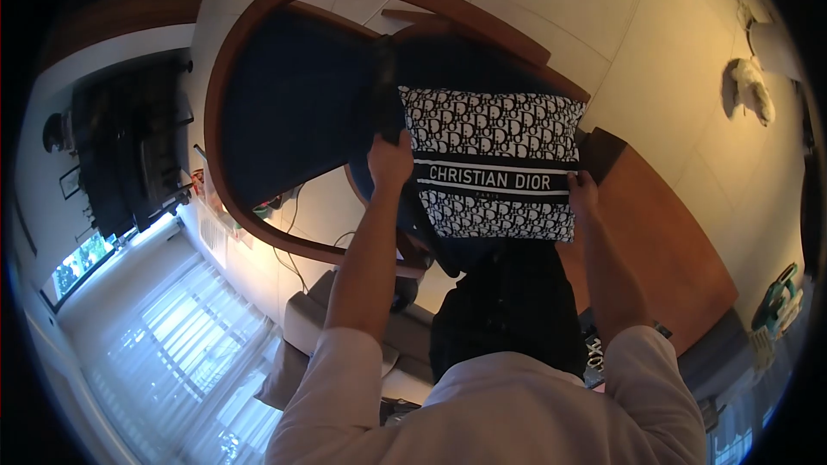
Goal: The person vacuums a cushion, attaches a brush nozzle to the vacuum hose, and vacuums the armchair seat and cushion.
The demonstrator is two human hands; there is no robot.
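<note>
Cushion [493,165] lies between right hand [584,194], pinching its edge, and left hand [392,160], grip unclear.

1 cushion [495,125] is between left hand [391,161] and right hand [584,195], over 1 chair [301,103].

Cushion [493,127]: rear face hidden; fine print beneath the large wordmark barely legible. Chair [301,103]: seat partly covered by the cushion. Shirt [508,413]: cut off at lower edge. Teal object [776,301], right: too small to identify.
</note>
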